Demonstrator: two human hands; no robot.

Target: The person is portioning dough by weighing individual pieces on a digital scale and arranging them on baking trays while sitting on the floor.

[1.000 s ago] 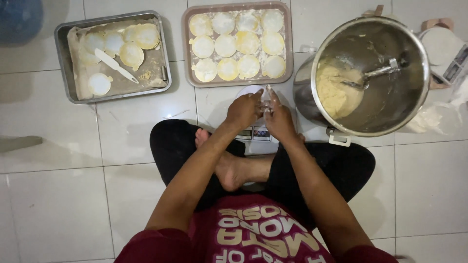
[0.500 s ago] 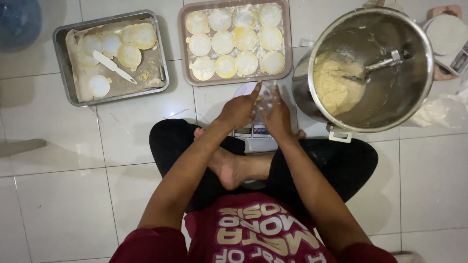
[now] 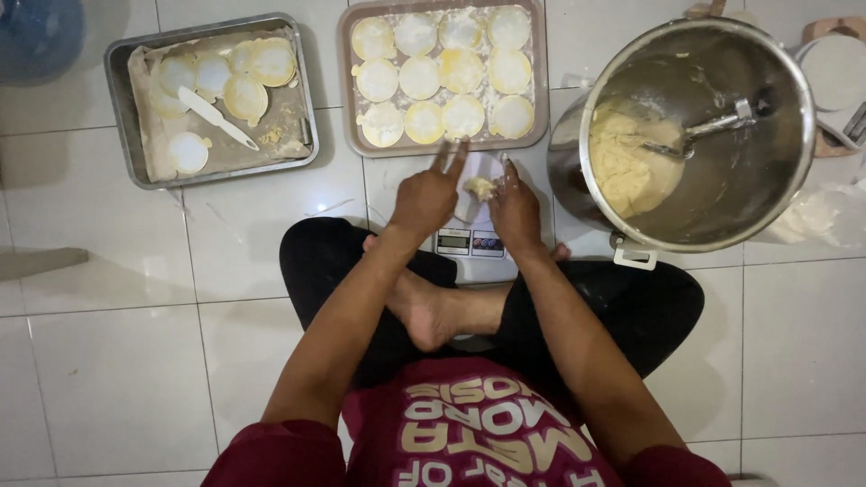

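I sit cross-legged on a tiled floor with a small digital kitchen scale [image 3: 471,242] in front of my feet. My left hand [image 3: 426,197] and my right hand [image 3: 515,204] meet over the scale, both touching a small lump of pale yellow dough [image 3: 481,188] that lies on a white sheet on the scale. My left index and middle fingers stick out forward. Right of my hands stands a large steel pot [image 3: 695,135] holding a mass of the same dough [image 3: 624,162] and a metal ladle [image 3: 713,126].
A pinkish tray [image 3: 345,99] just beyond my hands carries rows of flat round dough discs. Further left, a steel baking pan [image 3: 117,99] holds more discs and a white spatula [image 3: 216,117]. A blue object sits at the top-left corner, white containers at the top right.
My hands stay over the scale; the left fingers have straightened forward and the dough lump between the hands shows more plainly. The camera view has shifted slightly.
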